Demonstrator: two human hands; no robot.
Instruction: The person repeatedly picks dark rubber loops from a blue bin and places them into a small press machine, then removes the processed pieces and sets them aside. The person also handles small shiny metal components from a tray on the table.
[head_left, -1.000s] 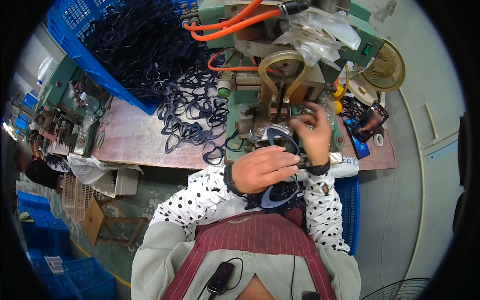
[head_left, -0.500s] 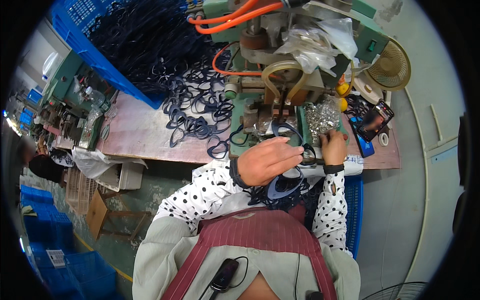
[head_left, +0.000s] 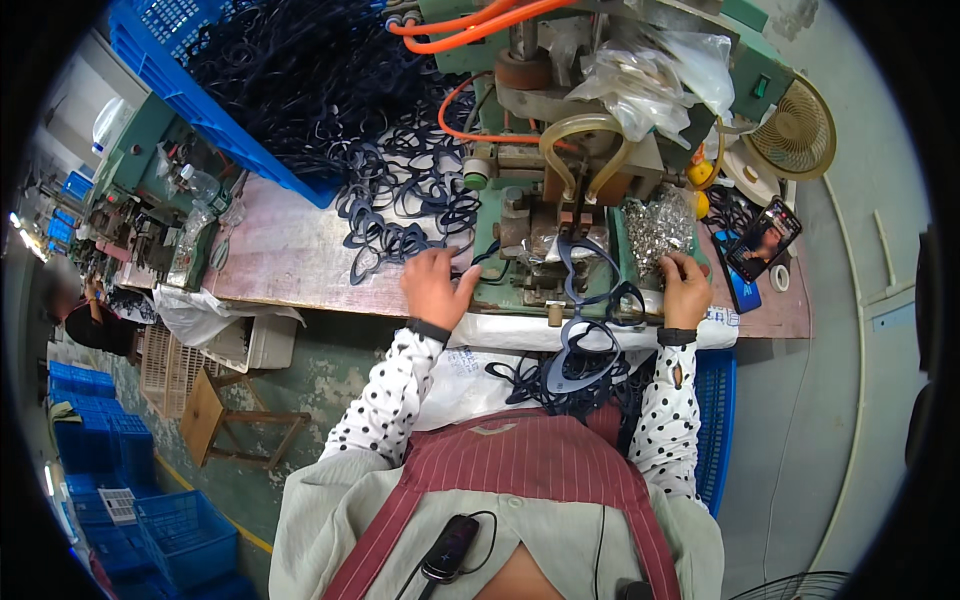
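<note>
Leftmost, left hand [head_left: 437,287] flat on the surface [head_left: 290,255] by the heap of dark eyeglass frames [head_left: 400,205] – fingers spread, holding nothing. Centre: one frame [head_left: 590,285] seated at the green machine [head_left: 560,215]. Right hand [head_left: 686,290] in the shiny metal bits [head_left: 655,230] – fingers curled, grip hidden.

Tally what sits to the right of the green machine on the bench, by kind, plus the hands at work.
Hands: 2, the left hand by the dark frames, the right hand at the pile of small silver parts
Phone: 1
Fan: 1
Tape roll: 1
Total: 5
</note>
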